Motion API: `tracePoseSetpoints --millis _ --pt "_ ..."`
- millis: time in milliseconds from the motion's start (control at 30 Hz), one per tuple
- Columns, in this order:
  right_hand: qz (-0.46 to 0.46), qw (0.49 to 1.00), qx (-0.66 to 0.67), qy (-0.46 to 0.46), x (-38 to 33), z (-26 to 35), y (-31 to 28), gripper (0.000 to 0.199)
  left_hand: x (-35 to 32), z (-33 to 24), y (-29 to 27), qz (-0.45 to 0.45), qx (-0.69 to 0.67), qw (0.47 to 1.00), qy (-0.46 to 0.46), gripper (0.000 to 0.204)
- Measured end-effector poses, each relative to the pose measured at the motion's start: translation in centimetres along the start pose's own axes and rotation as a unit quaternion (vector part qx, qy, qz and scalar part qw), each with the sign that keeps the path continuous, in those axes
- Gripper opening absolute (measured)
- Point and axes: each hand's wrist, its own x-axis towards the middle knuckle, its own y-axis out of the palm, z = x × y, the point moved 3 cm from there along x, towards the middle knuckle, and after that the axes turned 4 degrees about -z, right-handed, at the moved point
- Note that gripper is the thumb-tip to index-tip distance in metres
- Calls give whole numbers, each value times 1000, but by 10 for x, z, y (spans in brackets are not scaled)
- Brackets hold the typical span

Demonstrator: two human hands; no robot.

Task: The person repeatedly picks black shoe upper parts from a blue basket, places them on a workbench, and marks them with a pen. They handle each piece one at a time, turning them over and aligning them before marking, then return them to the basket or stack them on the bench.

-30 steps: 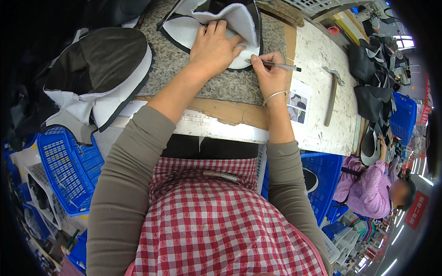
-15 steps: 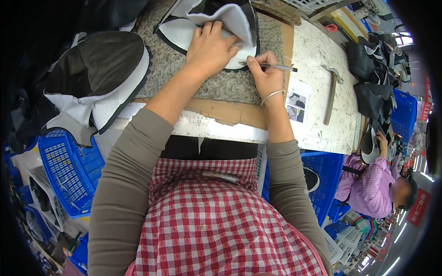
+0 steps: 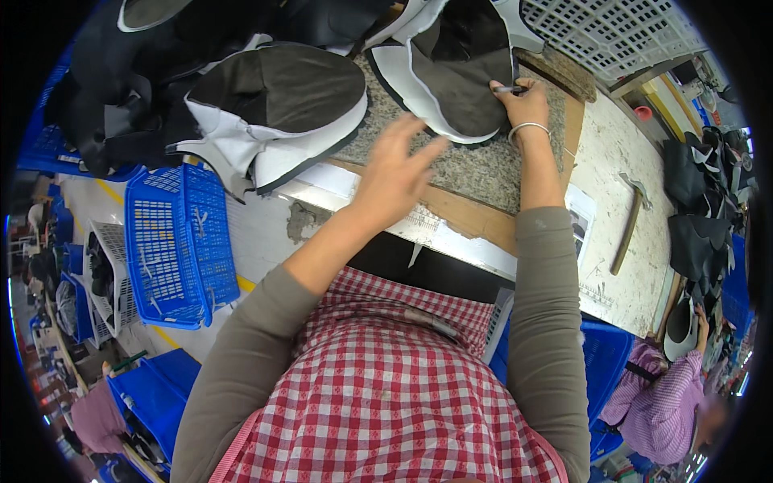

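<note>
Piece: black shoe-upper panel with white edge [image 3: 463, 76] lies on the speckled stone counter [image 3: 475, 165], long axis running away from the person.
Right hand [image 3: 523, 101]: touching its right edge, fingers clenched on a silver pen [image 3: 509, 89].
Left hand [image 3: 394, 173]: fingers spread, released, hovering just below-left of the panel.

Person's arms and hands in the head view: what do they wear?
Both arms wear long grey-brown sleeves ending at mid-forearm. The left hand is bare, without rings or glove. The right hand is bare too, with a thin silver bangle at the wrist.
</note>
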Motion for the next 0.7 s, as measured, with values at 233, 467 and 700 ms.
tracePoseSetpoints --millis 233,467,700 --pt "-212 950 138 -185 -33 -19 -101 44 -30 61 -108 -59 349 934 -48 57" --pt "-245 964 105 15 -77 -176 -179 48 30 85 -122 -57 331 941 -35 33" --pt "-417 900 102 -72 -119 -155 -236 31 87 -15 -169 -267 149 946 102 35"
